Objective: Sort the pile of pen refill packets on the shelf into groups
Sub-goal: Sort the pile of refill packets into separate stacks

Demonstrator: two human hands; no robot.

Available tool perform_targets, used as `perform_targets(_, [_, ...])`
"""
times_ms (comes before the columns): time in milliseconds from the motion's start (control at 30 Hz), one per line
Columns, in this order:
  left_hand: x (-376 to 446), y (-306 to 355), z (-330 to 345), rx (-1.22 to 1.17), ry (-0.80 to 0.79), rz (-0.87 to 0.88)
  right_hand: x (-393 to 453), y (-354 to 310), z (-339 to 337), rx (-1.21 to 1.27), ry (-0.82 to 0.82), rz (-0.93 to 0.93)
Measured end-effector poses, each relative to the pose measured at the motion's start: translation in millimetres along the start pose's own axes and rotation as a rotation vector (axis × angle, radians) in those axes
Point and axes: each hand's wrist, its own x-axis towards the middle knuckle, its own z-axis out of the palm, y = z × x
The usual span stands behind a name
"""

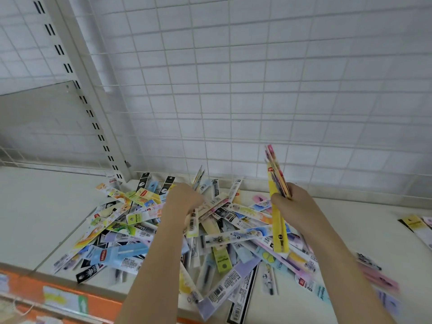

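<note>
White shelf [46,206] before wire-grid backing [257,90]

You are looking at a white shelf [46,206] with an orange front edge [70,291] | a jumbled pile of pen refill packets [131,230] is lying across its middle, overlapping at all angles | a few separate packets [418,226] are lying apart at your far right | blurred packets [378,277] are lying near the right front.

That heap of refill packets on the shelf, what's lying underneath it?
Around the pile of packets only the pale shelf shows, so it seems to rest straight on that. Whatever lies beneath the middle is covered by overlapping packets and both forearms.
</note>
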Motion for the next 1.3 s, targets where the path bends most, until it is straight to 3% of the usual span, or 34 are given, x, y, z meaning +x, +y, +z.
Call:
perform_targets(133, [-19,-10,-19,-0.216,-0.04,-0.021,1,2,7,-0.011,-0.016,0.006])
perform_targets(333, [-47,-31,-29,-0.441,0.01,0.034,4,9,24,-0.315,-0.057,-0.027])
perform_targets(600, [-64,-40,-19,-0.508,0.17,0.07,-2,17,48,-0.504,-0.124,-0.003])
perform_targets(833, [-68,-58,-16,-0.668,0.143,0.083,-5,27,65,-0.573,-0.065,0.026])
perform_targets(1033, [-66,-68,-22,-0.597,0.298,0.146,-7,19,68,-0.52,0.01,0.048])
perform_targets(1300, [-61,-85,-35,-0.512,0.253,0.203,-11,-6,76,-0.517,0.065,0.004])
